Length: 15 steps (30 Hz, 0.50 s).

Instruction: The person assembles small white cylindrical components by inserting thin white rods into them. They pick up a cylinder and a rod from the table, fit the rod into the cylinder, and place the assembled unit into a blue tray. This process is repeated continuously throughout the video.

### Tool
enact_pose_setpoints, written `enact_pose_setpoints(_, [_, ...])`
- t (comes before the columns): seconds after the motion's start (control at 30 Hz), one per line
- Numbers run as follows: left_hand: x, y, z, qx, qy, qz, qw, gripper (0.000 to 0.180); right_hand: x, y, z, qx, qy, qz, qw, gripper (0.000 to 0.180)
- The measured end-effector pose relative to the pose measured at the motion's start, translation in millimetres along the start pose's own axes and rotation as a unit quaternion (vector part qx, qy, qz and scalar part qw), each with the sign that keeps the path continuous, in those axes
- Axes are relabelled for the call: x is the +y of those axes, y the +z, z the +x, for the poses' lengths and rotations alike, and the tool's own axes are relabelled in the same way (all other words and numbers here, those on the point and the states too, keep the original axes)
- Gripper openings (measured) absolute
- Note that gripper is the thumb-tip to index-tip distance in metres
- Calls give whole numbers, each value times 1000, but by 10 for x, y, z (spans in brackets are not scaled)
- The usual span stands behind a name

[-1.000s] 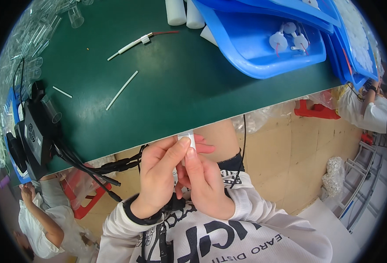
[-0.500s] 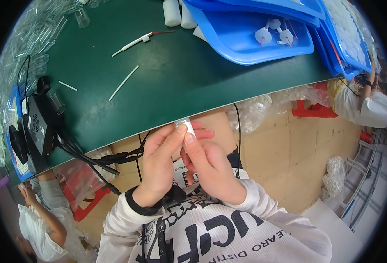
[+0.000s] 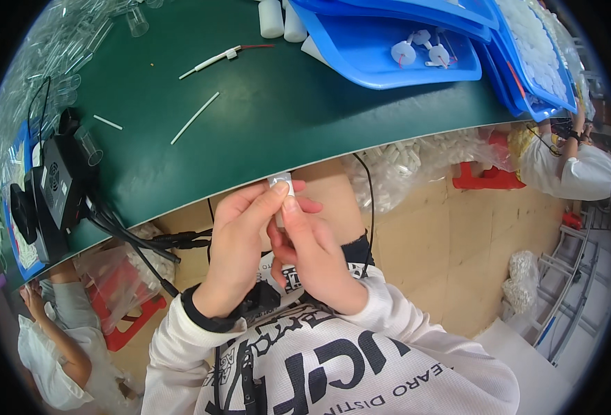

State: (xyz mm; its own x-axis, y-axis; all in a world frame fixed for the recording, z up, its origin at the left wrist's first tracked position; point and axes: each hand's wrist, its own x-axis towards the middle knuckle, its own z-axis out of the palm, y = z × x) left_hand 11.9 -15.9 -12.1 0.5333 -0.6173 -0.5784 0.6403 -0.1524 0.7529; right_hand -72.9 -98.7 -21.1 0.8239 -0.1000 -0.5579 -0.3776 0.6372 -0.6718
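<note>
Presently, the left hand (image 3: 238, 232) and right hand (image 3: 317, 247) both pinch a small white piece (image 3: 284, 178) by the near edge of the tabletop (image 3: 264, 135), seemingly light, smooth and fairly stiff, probably best gripped thumb-to-finger along its sides.

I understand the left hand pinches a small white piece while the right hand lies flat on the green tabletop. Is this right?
Not entirely: the head view shows the right hand off the green tabletop, touching the small white piece; the left hand does pinch it.
</note>
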Motion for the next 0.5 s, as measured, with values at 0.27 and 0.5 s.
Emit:
enact_pose_setpoints(0.27, [-127, -73, 45, -31, 50, 10, 998, 38, 156, -181, 128, -45, -73, -37, 996, 47])
enact_pose_setpoints(0.5, [-171, -42, 70, -39, 58, -45, 997, 40, 25, -124, 15, 9, -9, -55, 998, 48])
